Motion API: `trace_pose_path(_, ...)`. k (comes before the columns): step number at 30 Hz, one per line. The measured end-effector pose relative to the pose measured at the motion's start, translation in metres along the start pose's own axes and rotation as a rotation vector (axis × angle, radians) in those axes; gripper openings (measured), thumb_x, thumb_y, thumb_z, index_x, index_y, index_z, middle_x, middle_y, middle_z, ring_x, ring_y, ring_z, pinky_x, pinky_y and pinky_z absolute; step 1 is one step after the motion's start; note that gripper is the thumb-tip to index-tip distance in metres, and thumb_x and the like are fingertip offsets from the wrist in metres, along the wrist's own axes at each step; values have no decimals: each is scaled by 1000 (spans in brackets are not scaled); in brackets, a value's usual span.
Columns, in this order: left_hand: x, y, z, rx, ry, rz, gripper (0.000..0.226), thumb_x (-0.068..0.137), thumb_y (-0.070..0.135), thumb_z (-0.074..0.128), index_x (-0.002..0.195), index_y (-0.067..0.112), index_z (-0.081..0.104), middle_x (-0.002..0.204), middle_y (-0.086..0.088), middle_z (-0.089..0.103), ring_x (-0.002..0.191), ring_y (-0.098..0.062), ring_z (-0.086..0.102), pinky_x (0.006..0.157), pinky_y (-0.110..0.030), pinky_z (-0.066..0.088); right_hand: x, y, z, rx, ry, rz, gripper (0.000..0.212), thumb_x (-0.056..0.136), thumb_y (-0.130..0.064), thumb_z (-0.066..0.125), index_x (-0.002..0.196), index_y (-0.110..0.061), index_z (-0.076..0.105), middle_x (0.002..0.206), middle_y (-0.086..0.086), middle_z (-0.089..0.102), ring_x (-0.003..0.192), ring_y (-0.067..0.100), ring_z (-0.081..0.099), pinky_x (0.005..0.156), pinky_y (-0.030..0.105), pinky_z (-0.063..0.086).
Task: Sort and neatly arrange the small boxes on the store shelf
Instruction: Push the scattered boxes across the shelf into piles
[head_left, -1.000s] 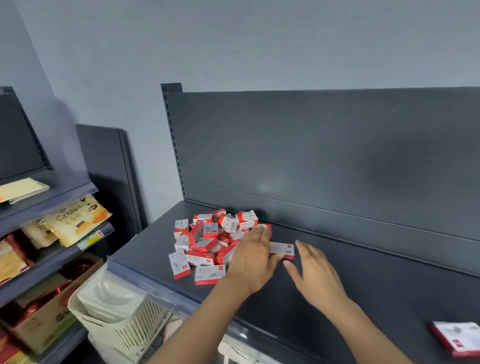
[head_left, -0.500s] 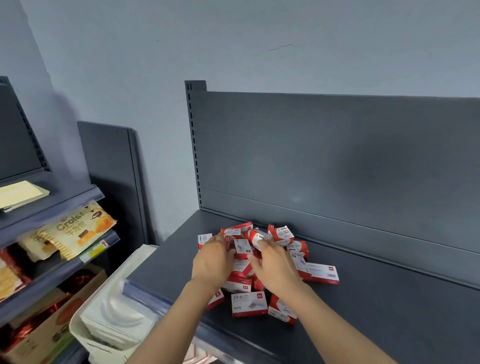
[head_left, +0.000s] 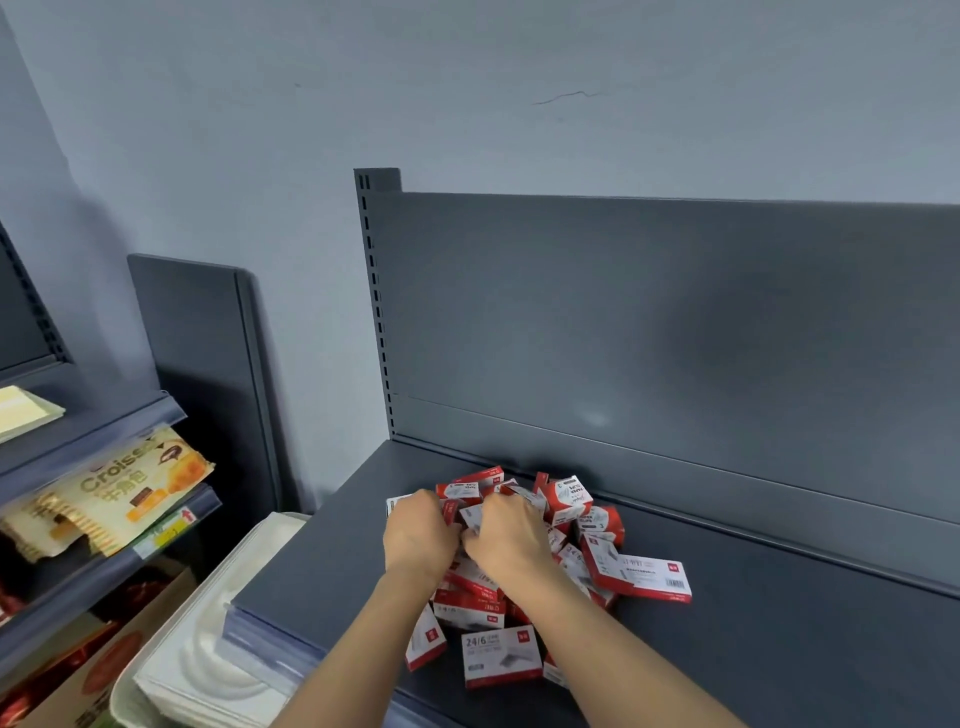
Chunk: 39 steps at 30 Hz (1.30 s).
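Both hands have moved from the edge into the boxes (head_left: 566, 503) heaped at the shelf (head_left: 779, 649) back. The right hand (head_left: 506, 538) fingers curl round one; the left hand (head_left: 418, 540) fingers are hidden. Sorting has barely begun.

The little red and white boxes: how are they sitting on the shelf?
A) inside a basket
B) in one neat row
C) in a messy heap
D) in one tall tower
C: the small boxes lie tumbled over one another in a heap on the dark shelf, with the left hand and the right hand among them.
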<state>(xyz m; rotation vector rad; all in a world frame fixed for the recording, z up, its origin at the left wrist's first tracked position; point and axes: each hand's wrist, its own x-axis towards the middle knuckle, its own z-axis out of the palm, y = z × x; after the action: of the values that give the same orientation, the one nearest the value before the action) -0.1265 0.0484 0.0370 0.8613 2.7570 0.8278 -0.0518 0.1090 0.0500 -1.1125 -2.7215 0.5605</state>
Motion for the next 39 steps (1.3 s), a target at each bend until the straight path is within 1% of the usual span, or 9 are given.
trace_pose_path(8,-12,22,-21,-42,124,198,53,84,24,62,43,13,30,40,-1,32,40,-17,26,41,-24,21,-36,27,-44,128,94,-2,36,84,-28,59,57,-16,38,60,-2,42,72,21,51,56,27,35)
trace_pose_path(11,-32,61,-27,-17,165,359,58,83,22,64,42,17,24,39,-3,31,49,-36,47,46,-28,21,-57,53,-68,149,161,18,19,83,-27,58,74,-11,54,82,10,62,84,28,59,63,28,36)
trace_pose_path(13,-46,90,-18,-1,172,445,53,81,18,65,43,17,28,47,-15,49,63,-43,55,51,-28,27,-73,81,-82,132,216,48,19,81,-26,57,71,-13,48,93,15,65,86,32,58,62,29,33)
trace_pose_path(19,-107,186,45,-31,119,665,12,83,21,63,78,11,68,73,-13,70,76,-37,63,63,-35,48,-139,197,-127,96,325,210,16,79,-22,56,78,-11,44,78,12,57,70,28,44,55,29,29)
trace_pose_path(26,-208,287,125,-6,19,803,17,91,24,52,93,14,65,83,-10,70,81,-34,62,68,-36,47,-228,329,-166,34,355,411,17,76,-19,56,71,-11,42,76,13,55,70,31,42,52,31,28)
trace_pose_path(32,-267,331,168,248,-7,931,21,96,20,42,110,16,57,98,-5,69,91,-27,63,71,-31,44,-278,395,-180,-6,353,456,15,76,-20,55,75,-11,43,71,4,47,68,28,43,43,25,20)
trace_pose_path(34,-280,335,174,330,-27,989,17,86,16,57,103,17,59,90,-1,68,81,-21,65,60,-27,38,-287,406,-180,-19,353,447,16,77,-20,55,75,-10,43,71,4,47,67,28,44,43,25,20)
trace_pose_path(37,-290,330,190,418,-109,1073,49,39,18,89,83,19,69,65,5,66,52,-9,63,42,-18,39,-295,412,-177,-31,323,468,15,81,-22,54,79,-12,43,78,8,55,69,24,45,51,28,29)
trace_pose_path(39,-297,322,198,431,-166,1104,40,60,23,82,95,17,66,82,3,68,71,-11,67,57,-21,48,-300,414,-172,-43,280,474,15,82,-24,54,83,-14,45,92,10,63,72,24,47,59,27,33)
